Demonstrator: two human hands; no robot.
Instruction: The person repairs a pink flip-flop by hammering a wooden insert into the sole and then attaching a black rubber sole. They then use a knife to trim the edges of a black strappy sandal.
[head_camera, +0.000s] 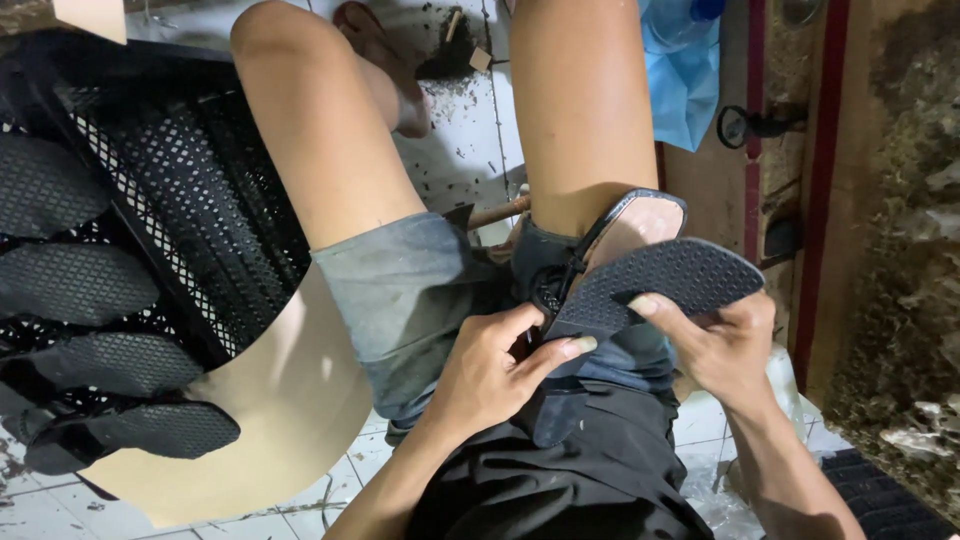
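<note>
1. Two hands grip one black textured sandal sole (660, 283) over the person's lap: left hand (490, 370) pinching its near-left end, right hand (722, 345) clamped along its right edge.
2. Sole looks light, thin and bendy, with a grippy tread; the edges seem the best places to hold.
3. Black mesh crate (190, 190) of soles (75, 285) sits left; the wall (890, 250) crowds the right, and open tiled floor (470, 130) lies far.

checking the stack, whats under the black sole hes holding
Under the black textured sole sits a sandal upper with a tan insole and black straps, resting on the right thigh. The left hand and right hand grip the sole; the heel end beneath is covered.
</note>
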